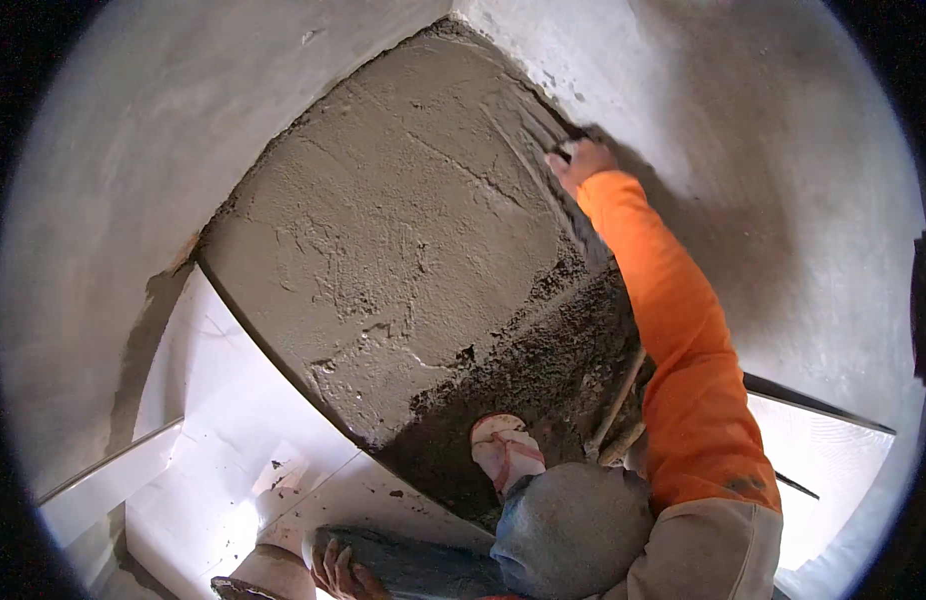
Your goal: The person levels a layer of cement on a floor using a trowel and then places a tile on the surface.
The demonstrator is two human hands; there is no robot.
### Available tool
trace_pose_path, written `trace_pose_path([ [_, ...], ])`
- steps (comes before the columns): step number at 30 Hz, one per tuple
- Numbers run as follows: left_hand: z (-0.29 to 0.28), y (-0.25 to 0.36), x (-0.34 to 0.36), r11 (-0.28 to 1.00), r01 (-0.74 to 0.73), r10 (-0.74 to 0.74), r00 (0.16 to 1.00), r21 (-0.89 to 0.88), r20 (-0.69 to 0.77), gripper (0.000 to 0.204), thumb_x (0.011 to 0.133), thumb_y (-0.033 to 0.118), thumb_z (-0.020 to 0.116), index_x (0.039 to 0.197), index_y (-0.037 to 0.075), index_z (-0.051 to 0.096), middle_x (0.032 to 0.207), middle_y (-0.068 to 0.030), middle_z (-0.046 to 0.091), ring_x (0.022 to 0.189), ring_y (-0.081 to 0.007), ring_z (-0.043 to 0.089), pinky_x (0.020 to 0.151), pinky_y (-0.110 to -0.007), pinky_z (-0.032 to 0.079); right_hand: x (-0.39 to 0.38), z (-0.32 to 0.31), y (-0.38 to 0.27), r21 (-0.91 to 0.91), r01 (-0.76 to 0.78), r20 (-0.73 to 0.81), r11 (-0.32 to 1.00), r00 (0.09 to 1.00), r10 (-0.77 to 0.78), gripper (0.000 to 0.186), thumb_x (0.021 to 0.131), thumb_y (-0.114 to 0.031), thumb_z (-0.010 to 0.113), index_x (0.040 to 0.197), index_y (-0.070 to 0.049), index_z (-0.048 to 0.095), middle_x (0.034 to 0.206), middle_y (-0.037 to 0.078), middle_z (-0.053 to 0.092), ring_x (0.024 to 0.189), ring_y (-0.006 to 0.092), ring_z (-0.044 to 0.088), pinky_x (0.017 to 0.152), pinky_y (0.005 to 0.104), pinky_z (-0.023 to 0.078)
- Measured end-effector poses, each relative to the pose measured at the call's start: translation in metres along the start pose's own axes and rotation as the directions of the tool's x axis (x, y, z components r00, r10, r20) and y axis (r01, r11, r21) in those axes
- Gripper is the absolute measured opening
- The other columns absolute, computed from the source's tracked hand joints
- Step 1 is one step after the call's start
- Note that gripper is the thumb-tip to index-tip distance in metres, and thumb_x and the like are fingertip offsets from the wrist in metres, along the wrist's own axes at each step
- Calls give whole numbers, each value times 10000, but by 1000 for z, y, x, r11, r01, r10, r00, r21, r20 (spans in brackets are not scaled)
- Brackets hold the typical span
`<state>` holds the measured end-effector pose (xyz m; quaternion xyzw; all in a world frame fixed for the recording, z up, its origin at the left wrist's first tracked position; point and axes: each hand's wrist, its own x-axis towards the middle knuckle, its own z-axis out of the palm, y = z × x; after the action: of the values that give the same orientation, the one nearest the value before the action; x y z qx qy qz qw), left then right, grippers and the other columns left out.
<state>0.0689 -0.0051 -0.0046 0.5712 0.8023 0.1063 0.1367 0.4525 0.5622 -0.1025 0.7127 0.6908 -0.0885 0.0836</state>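
Observation:
Wet grey mortar [383,200] covers the corner of the floor, rough in the middle and streaked along the right wall. At that wall, my right hand [586,162], in an orange sleeve, is low over the mortar's edge. Its fingers are bent around something dark, mostly hidden and blurred, that I cannot make out. At the lower left, my left hand [345,572] lies against my dark trouser leg [413,562], its fingers a little apart. One of my feet, in a sandal [501,445], stands on the dark, crumbly strip at the mortar's near side.
Glossy white tiles [303,470] spattered with crumbs border the mortar on the left. Bare grey plaster walls [213,90] meet at the far corner. Wooden sticks or handles [619,405] lie beside my right arm. A pale tile-like panel [833,450] stands at the lower right.

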Motion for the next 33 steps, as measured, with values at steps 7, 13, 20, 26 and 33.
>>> trace_pose_path([
  [7,-15,16,28,999,-47,47,999,-10,19,303,948,279,456,1018,49,641,1121,-136,647,1124,-391,543,989,-509,350,-77,3,2,142,33,-12,989,999,-32,678,866,-578,496,1155,26,604,1137,251,601,1086,389,562,962,429,430],
  [13,-17,21,28,994,-105,104,993,-37,-50,287,940,245,471,954,22,651,1101,-144,650,1099,-395,560,972,-526,381,-17,-15,-50,119,-51,120,992,992,37,614,886,-538,474,1199,-21,590,1255,183,561,1170,364,521,1004,421,411],
  [20,-22,27,35,985,-134,122,987,-111,-103,310,950,261,461,945,11,643,1063,-157,657,1073,-411,571,976,-536,394,-27,17,-31,293,-190,-85,937,971,223,694,835,-587,531,1158,23,603,1167,221,603,1120,369,558,965,385,444],
  [26,3,-9,-3,999,31,-31,999,-12,-9,359,872,349,465,952,55,655,1134,-151,628,1157,-410,502,1041,-537,244,-69,8,-51,427,-80,101,901,994,40,688,884,-547,445,1235,37,543,1243,288,529,1193,403,496,1043,436,366],
  [33,-10,23,22,980,-197,195,972,-6,-129,327,985,276,404,1007,25,613,1060,-157,656,1070,-401,577,930,-519,412,10,0,-128,710,-350,327,610,932,155,533,869,-447,517,1131,11,594,1040,216,632,911,360,621,787,427,501],
])
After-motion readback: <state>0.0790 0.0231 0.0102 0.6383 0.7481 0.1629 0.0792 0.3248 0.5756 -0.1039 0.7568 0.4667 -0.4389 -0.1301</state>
